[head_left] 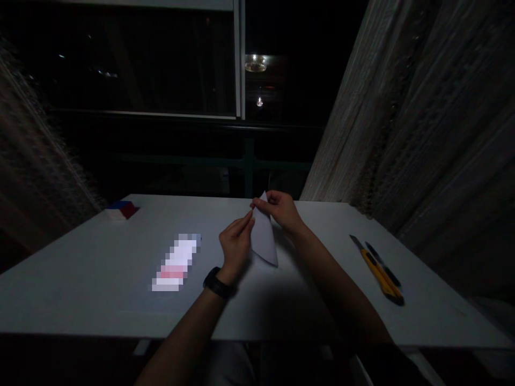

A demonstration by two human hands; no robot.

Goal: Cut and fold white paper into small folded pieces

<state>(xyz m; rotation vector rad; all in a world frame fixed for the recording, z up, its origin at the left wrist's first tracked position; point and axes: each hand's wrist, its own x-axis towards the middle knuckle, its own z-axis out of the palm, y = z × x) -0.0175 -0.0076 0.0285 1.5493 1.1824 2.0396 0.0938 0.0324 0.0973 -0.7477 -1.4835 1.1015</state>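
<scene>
A pale curtain (pixel 422 134) fills the right side of the frame, and a white table (pixel 80 279) spans the lower half. At the centre of the frame a folded paper (pixel 263 238) stands lifted off the table, its rounded end pointing down and its narrow tip up. The right hand (pixel 281 209) pinches that upper tip from the right. The left hand (pixel 235 244), with a dark watch (pixel 217 284) on its wrist, grips the paper's left edge just below the tip, so the sheet hangs between both hands. At lower right lie a yellow utility knife (pixel 378 273) and, just beside it, a black pen (pixel 384 265). A red-and-blue block (pixel 120 209) sits at the table's far left.
</scene>
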